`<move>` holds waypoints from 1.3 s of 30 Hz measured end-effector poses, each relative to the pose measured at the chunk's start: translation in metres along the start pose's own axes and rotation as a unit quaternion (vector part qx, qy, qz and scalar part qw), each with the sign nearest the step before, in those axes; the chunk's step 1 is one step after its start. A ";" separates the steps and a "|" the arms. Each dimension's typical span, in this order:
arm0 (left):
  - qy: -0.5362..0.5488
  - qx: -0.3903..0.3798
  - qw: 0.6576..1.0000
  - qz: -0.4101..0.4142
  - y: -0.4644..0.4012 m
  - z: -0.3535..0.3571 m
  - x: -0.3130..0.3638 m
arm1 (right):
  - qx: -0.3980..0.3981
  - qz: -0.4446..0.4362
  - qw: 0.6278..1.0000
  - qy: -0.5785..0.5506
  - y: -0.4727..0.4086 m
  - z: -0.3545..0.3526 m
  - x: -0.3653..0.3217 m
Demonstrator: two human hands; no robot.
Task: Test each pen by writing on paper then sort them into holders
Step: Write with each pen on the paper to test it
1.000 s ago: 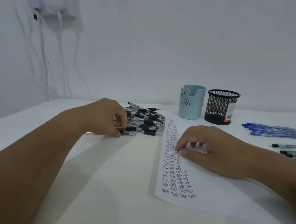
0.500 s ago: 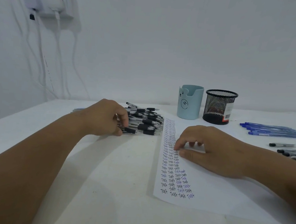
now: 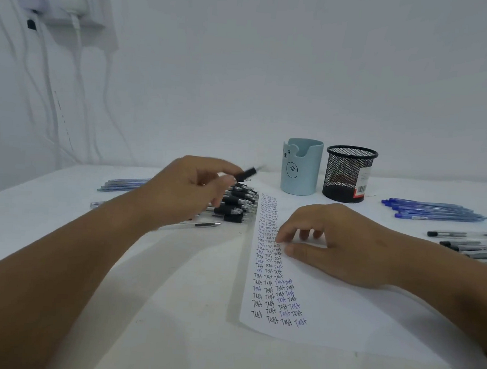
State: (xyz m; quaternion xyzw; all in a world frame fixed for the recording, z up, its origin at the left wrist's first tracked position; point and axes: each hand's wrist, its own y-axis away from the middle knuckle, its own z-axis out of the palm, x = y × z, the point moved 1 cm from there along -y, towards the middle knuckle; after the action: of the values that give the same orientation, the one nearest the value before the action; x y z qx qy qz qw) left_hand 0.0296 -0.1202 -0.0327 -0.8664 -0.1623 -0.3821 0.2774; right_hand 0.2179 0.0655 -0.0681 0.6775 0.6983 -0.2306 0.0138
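Note:
My left hand (image 3: 185,189) is raised above a heap of black-grip pens (image 3: 239,202) and pinches one black-grip pen (image 3: 247,173), which is blurred and points up to the right. My right hand (image 3: 335,241) rests with bent fingers on the white paper (image 3: 342,313), fingertips at the columns of the written word "Test". Behind the paper stand a light blue holder (image 3: 302,166) and a black mesh holder (image 3: 350,173). A single clear pen (image 3: 190,225) lies in front of the heap.
Blue pens (image 3: 431,211) lie in a row at the right, with dark capped pens (image 3: 469,245) nearer the right edge. More bluish pens (image 3: 125,184) lie at the left behind my arm. A wall socket with cables (image 3: 62,5) hangs at the upper left.
My left hand has lifted from the heap with one pen pinched in its fingers. A single clear pen now shows in front of the heap. The right hand has stayed on the paper.

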 end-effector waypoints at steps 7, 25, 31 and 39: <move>0.106 -0.029 0.993 -0.049 0.004 0.018 0.002 | 0.140 -0.034 0.989 -0.031 0.000 -0.003 -0.007; -0.252 -0.217 0.942 -0.034 0.004 -0.031 -0.013 | 0.179 0.108 0.967 0.143 -0.001 -0.008 -0.009; -0.236 -0.137 0.961 0.041 0.000 -0.017 -0.012 | 0.188 0.105 0.969 0.122 -0.002 -0.006 -0.007; -0.264 -0.055 0.949 0.162 -0.004 0.008 -0.017 | 0.201 0.105 0.969 0.102 -0.002 -0.004 -0.005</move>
State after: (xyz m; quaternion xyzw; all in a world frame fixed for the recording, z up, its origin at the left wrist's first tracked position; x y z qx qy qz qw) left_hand 0.0209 -0.1132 -0.0484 -0.9649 -0.0657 -0.0975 0.2350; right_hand 0.2170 0.0618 -0.0624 0.7558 0.5604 -0.2930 -0.1700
